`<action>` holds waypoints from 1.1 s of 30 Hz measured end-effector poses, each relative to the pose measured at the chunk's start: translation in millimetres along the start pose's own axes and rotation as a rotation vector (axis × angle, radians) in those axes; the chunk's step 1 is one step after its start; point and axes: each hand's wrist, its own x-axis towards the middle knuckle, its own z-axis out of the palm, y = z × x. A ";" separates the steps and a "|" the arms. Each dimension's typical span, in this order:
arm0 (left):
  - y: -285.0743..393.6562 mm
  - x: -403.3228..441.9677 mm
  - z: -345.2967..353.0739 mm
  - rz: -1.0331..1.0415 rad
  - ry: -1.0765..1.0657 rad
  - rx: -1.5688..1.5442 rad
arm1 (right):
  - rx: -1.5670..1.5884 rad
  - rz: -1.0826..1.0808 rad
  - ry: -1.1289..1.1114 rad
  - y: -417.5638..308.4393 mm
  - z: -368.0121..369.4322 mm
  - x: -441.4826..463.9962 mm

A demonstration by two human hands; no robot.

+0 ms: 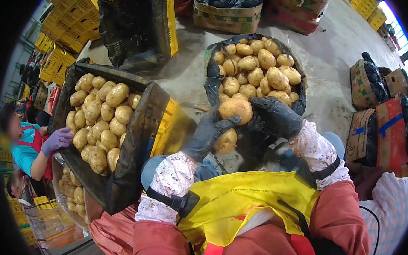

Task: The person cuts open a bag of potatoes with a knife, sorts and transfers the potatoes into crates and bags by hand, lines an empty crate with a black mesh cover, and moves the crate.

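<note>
My left hand (207, 135), in a dark glove, grips a large potato (236, 110) at its left side. At the potato's right edge is my right hand (279, 116), also gloved, with its fingers bent against it; some of them are hidden. A second potato (225, 140) shows just under the left hand, and I cannot tell whether that hand supports it. Beyond my hands stands a round container lined with black plastic (210, 88), heaped with potatoes (251, 62). To the left, a tilted crate with a dark liner (137, 126) holds more potatoes (103, 116).
A co-worker's purple-gloved hand (57, 141) is at the left crate's far side. Another dark-lined crate (134, 27) stands ahead. Cardboard boxes (228, 15) sit behind the round container, and red boxes (391, 134) at right. Yellow crates (71, 21) are stacked far left.
</note>
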 end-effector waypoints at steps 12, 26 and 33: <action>-5.2 0.4 -9.8 -0.197 -0.011 -0.228 | 0.833 0.501 0.161 -32.4 3.6 1.9; -14.4 -22.3 -16.2 0.214 0.082 -0.129 | -0.160 0.103 0.047 12.3 9.8 31.7; 13.5 -167.2 -28.7 0.517 0.384 -0.302 | -0.331 0.176 0.081 75.0 -1.4 25.6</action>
